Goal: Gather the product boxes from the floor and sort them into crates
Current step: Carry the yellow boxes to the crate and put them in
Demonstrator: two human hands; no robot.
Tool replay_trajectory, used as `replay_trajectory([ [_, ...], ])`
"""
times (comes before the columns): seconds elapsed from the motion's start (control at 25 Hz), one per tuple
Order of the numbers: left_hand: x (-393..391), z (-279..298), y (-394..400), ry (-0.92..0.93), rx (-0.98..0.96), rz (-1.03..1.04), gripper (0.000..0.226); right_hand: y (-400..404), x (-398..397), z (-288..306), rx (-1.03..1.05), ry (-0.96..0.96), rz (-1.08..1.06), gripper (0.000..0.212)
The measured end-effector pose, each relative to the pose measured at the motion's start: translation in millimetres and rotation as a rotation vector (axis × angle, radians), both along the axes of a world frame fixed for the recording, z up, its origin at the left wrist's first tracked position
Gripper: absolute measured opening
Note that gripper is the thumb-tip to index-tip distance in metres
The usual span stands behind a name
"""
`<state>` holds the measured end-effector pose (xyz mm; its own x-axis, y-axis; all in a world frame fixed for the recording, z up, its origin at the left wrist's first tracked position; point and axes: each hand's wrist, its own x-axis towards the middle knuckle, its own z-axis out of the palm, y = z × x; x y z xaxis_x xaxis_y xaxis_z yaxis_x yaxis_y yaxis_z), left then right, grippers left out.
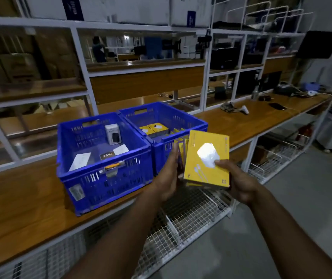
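Observation:
I hold a stack of yellow product boxes (206, 158) in front of the counter, its top face showing a white charger picture. My right hand (239, 178) grips the stack from the lower right. My left hand (169, 174) presses against its left side, where thinner yellow boxes stand on edge. Two blue crates sit side by side on the wooden counter. The left crate (104, 184) holds white and black boxes, one marked 65W. The right crate (161, 115), just behind the stack, holds yellow boxes.
The wooden counter (20, 208) runs left to right with white wire baskets (181, 218) underneath. A white shelf frame (84, 63) rises behind the crates. A bottle, a scanner and a phone lie on the far right of the counter. Grey floor (281, 228) spreads at lower right.

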<state>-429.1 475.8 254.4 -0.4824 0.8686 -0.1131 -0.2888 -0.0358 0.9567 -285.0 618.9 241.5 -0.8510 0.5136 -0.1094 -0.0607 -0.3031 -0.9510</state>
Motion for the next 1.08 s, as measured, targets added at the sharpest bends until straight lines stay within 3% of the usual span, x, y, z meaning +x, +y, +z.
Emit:
replay_trajectory([
  [0.16, -104, 29, 53, 0.064, 0.111, 0.159, 0.087, 57, -71, 33, 0.067, 0.064, -0.044, 0.064],
  [0.32, -201, 53, 92, 0.060, 0.201, 0.276, 0.074, 105, -167, 67, 0.173, 0.064, -0.114, 0.074],
  [0.44, -250, 56, 117, 0.178, 0.169, 0.327, 0.066, 132, -234, 79, 0.225, 0.069, -0.196, 0.099],
  [0.56, -276, 53, 140, 0.396, 0.023, 0.440, 0.069, 137, -288, 83, 0.391, -0.105, -0.247, 0.108],
  [0.72, -294, 42, 159, 0.713, -0.071, 0.584, 0.056, 128, -336, 64, 0.741, -0.531, -0.201, 0.129],
  [0.8, -299, 37, 169, 0.829, -0.220, 0.491, 0.052, 121, -343, 59, 0.938, -0.718, -0.007, 0.124],
  [0.92, -313, 12, 182, 1.034, -0.726, 0.128, 0.059, 119, -335, 60, 1.178, -0.841, 0.449, 0.074],
  [1.0, -317, -6, 186, 1.164, -0.972, -0.087, 0.049, 131, -337, 55, 1.244, -0.912, 0.508, 0.065],
  [1.08, -317, -13, 192, 1.215, -1.055, -0.183, 0.038, 145, -341, 47, 1.221, -0.919, 0.490, 0.064],
])
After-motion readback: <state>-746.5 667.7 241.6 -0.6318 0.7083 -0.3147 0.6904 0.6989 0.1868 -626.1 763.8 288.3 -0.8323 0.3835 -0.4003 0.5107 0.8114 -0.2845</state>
